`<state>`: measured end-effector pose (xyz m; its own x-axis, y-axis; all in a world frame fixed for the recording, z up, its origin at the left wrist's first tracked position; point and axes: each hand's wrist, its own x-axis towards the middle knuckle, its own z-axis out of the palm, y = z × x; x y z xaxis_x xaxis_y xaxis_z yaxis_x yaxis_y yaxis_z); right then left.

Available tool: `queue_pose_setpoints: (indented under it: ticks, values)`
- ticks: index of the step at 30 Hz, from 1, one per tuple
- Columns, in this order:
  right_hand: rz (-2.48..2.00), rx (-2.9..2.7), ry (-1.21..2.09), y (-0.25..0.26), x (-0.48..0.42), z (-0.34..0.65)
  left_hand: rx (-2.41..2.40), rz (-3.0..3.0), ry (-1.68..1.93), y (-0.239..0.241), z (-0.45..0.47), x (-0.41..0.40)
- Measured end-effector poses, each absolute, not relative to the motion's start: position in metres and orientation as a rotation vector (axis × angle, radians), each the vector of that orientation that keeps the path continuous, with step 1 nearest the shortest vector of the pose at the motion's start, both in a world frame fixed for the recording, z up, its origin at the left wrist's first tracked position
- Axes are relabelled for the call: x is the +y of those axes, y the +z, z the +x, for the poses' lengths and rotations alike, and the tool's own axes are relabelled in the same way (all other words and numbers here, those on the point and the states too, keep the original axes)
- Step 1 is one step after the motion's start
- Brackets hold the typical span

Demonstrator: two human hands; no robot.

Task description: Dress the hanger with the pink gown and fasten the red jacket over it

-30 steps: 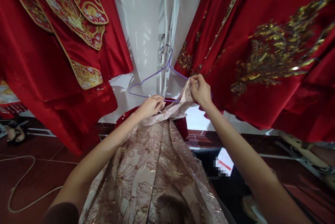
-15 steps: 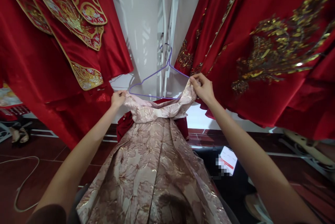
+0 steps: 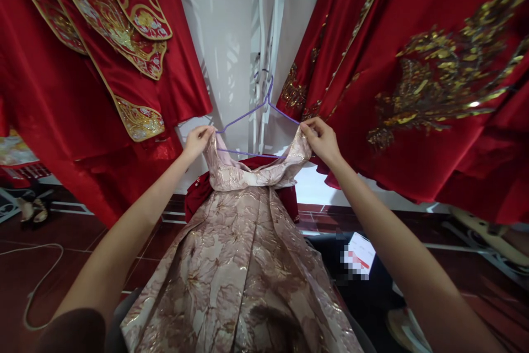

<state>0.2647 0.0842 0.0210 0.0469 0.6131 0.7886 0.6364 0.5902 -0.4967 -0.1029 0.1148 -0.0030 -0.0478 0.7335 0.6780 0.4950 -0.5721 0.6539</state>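
A pale pink and gold brocade dress (image 3: 243,232) stretches from the purple hanger (image 3: 243,116) down towards me. My left hand (image 3: 197,142) pinches the dress's left shoulder edge, at the hanger's left end, which the fabric now covers. On the other side my right hand (image 3: 321,138) grips the right shoulder edge against the hanger's right arm. The hanger's hook is up by a white metal stand (image 3: 264,39). Dark red fabric (image 3: 198,196) shows behind the bodice.
Red embroidered garments hang on the left (image 3: 140,66) and right (image 3: 421,83). A phone with a lit screen (image 3: 360,254) lies on a dark surface at lower right. High-heeled shoes (image 3: 35,212) and a pale cable (image 3: 37,287) are on the floor at left.
My left hand has moved up and right, bringing the left shoulder edge over the hanger's left end. My right hand stays nearly where it was.
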Motion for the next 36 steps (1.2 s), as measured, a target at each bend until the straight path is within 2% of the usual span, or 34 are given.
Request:
queue_pose_setpoints:
  ticks: [4,6,9,15,19,23,27,32,36]
  values:
    - [-1.038,-1.644,0.04,0.02,0.088,0.268,1.167,2.153,1.398,0.014,-0.09,0.119]
    - [-1.029,-1.654,0.048,0.02,0.089,0.269,1.169,2.006,1.442,0.008,-0.097,0.123]
    - [-1.021,-1.644,0.057,0.018,0.09,0.268,1.401,1.689,1.48,-0.022,-0.119,0.123]
    - [-1.023,-1.621,0.063,0.015,0.091,0.266,1.628,1.707,1.054,-0.107,-0.145,0.099]
    - [-1.036,-1.633,0.058,0.016,0.091,0.266,1.645,1.69,0.957,-0.116,-0.164,0.091]
    - [-1.041,-1.643,0.058,0.016,0.093,0.266,1.51,1.527,0.935,-0.088,-0.186,0.098]
    - [-1.079,-1.636,0.065,0.019,0.09,0.265,1.646,1.624,1.388,-0.031,-0.173,0.12]
    - [-1.128,-1.642,0.044,0.03,0.066,0.259,1.858,1.977,1.547,0.056,-0.106,0.131]
    - [-1.123,-1.697,0.134,0.033,0.048,0.247,1.539,2.193,1.629,0.094,-0.033,0.11]
